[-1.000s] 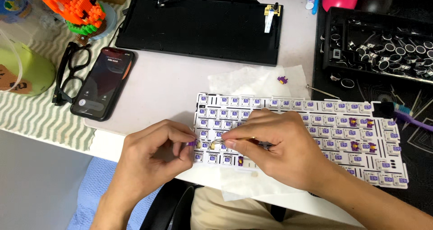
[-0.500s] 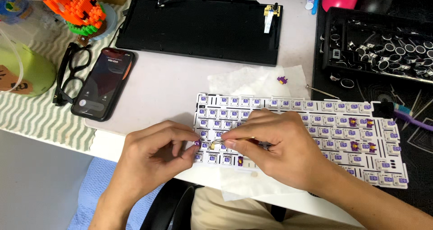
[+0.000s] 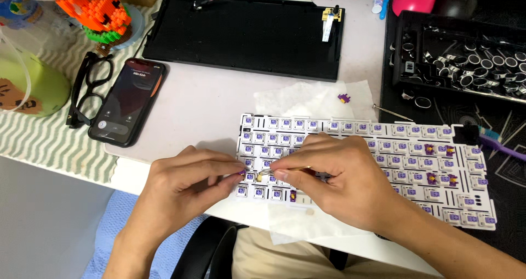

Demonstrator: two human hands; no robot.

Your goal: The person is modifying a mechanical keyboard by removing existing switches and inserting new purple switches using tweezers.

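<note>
over the switch plate (image 3: 383,147), both hands stay put, tweezers (image 3: 285,170) unmoved.

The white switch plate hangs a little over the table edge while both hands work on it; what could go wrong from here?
1. The left hand pinches a tiny purple part at the edge of the white switch plate; if it slips, it could fall to the floor.
2. The right hand aims thin tweezers between close switches; a slip may scratch or bend something.
3. A loose purple piece lies on the tissue and may be swept away.
</note>
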